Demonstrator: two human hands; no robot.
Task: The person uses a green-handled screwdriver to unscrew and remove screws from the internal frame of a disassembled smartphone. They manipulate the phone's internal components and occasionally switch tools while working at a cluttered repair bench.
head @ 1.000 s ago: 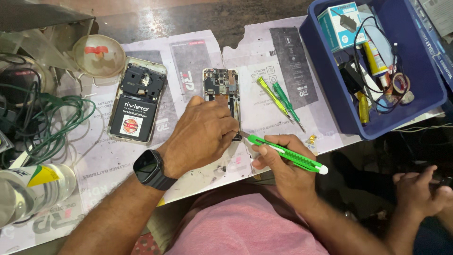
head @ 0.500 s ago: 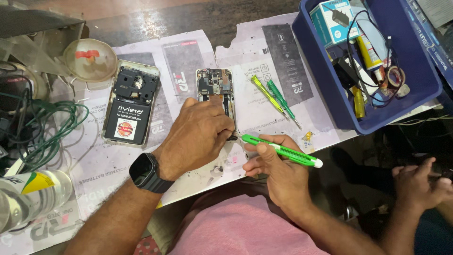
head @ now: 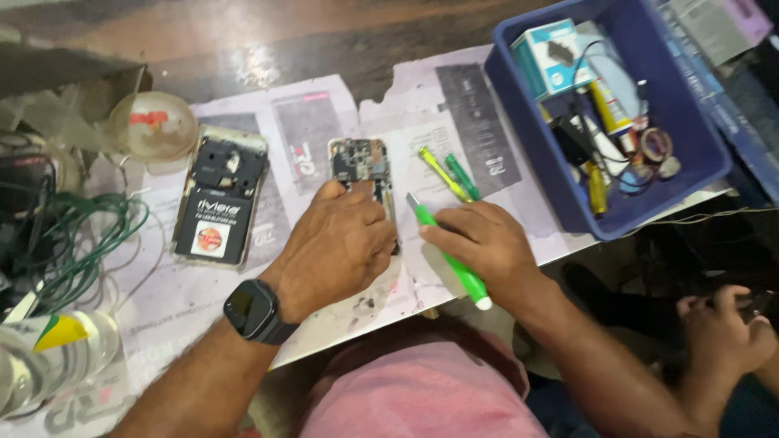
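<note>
Opened phone [head: 359,162] under my left hand [head: 337,247] looks light, stiff, fragile inside, so fingers pin its edges, while my right hand [head: 479,239] grips the green screwdriver [head: 445,248] beside it.

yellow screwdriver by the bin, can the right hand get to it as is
Probably yes: the yellow screwdriver lies bare on the paper just beyond the right hand, nothing between, but that hand holds a green tool.

Count from here: two opened phones [head: 361,166] [head: 219,197] mid-frame, three green screwdrivers [head: 448,251] [head: 442,173] [head: 462,176], one blue bin [head: 527,162] upper right, one smartwatch [head: 253,310] lower left.
</note>
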